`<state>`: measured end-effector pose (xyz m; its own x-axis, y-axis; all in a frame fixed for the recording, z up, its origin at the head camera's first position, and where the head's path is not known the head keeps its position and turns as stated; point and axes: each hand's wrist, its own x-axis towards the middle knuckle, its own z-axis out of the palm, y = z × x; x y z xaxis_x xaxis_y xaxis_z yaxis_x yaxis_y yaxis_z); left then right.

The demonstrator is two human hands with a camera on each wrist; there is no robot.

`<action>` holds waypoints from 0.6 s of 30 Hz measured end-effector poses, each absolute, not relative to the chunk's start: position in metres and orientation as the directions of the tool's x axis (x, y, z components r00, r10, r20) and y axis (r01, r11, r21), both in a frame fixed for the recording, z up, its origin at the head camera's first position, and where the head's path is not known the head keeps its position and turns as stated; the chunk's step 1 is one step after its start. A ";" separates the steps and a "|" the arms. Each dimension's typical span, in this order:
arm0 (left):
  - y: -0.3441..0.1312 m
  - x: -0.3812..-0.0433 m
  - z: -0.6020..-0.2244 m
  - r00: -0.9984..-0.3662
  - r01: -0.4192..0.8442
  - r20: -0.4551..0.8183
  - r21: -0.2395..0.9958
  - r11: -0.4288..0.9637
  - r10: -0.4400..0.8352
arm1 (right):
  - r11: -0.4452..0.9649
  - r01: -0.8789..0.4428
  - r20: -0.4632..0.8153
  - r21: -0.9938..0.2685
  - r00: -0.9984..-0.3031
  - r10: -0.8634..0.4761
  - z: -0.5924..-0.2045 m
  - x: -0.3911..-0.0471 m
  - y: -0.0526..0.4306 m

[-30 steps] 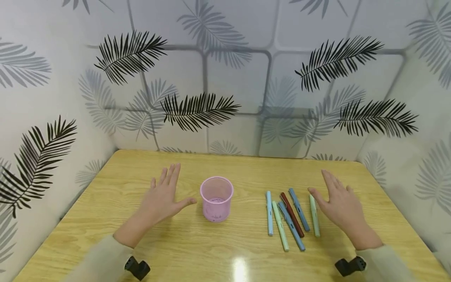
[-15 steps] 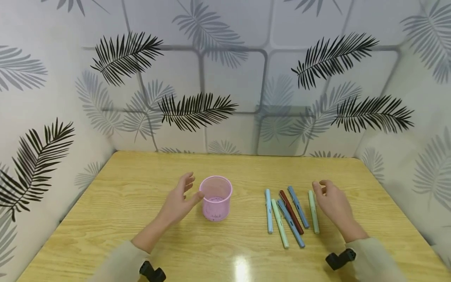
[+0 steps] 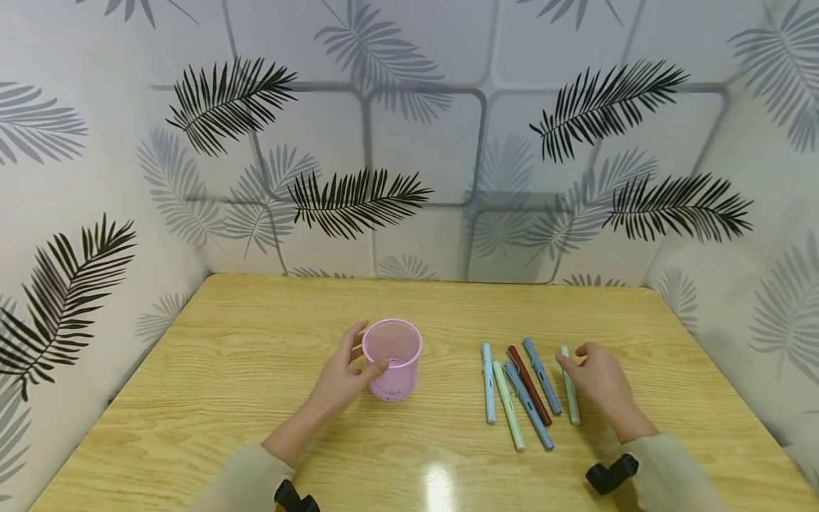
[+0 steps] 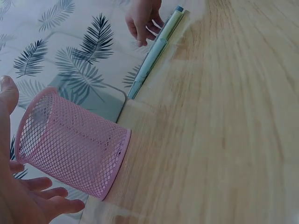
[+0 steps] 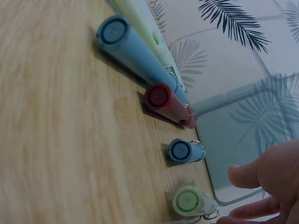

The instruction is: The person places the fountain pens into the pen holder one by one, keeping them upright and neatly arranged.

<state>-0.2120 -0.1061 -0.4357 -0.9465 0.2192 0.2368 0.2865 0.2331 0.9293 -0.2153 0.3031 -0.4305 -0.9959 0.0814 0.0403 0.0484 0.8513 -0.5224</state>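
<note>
A pink mesh pen holder (image 3: 393,382) stands upright on the wooden table. My left hand (image 3: 339,380) reaches around its left side, thumb in front and fingers behind. In the left wrist view the fingers (image 4: 49,193) are spread and loosely bent beside the mesh; I cannot tell whether they touch it. My right hand (image 3: 601,380) hovers at the rightmost pale green pen (image 3: 571,398), thumb and fingers parted over its upper end. The right wrist view shows the thumb (image 5: 245,176) apart from that pen's clip end, with nothing held.
Left of that pen lie a blue pen (image 3: 544,379), a dark red pen (image 3: 531,387), another blue pen (image 3: 530,409), a pale green pen (image 3: 510,412) and a light blue pen (image 3: 489,387), close together. A leaf-patterned wall (image 3: 422,242) borders the table's (image 3: 256,320) back edge.
My left hand has moved right to the pen holder, its fingers going from straight to curved around it. The right hand has lowered and moved left toward the green pen. The pens stay put.
</note>
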 end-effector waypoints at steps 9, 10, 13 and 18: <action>-0.096 -0.214 -0.439 -0.948 0.289 0.245 0.931 0.224 0.203 | 0.868 0.118 -0.025 -0.483 -0.992 0.120 -0.432 -0.218 0.299; -0.096 -0.214 -0.439 -0.951 0.281 0.237 0.930 0.237 0.198 | 0.866 0.128 -0.037 -0.483 -0.991 0.126 -0.433 -0.219 0.299; -0.094 -0.215 -0.440 -0.957 0.265 0.220 0.928 0.262 0.186 | 0.863 0.138 -0.046 -0.486 -0.990 0.133 -0.434 -0.220 0.298; -0.092 -0.213 -0.440 -0.962 0.255 0.212 0.923 0.288 0.173 | 0.858 0.129 -0.044 -0.497 -0.991 0.123 -0.435 -0.221 0.297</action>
<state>-0.2134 -0.0921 -0.4401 -0.9619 0.1734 0.2116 0.2550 0.2882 0.9230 -0.2211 0.2975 -0.4352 -0.9914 0.1232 -0.0444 0.1289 0.8582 -0.4968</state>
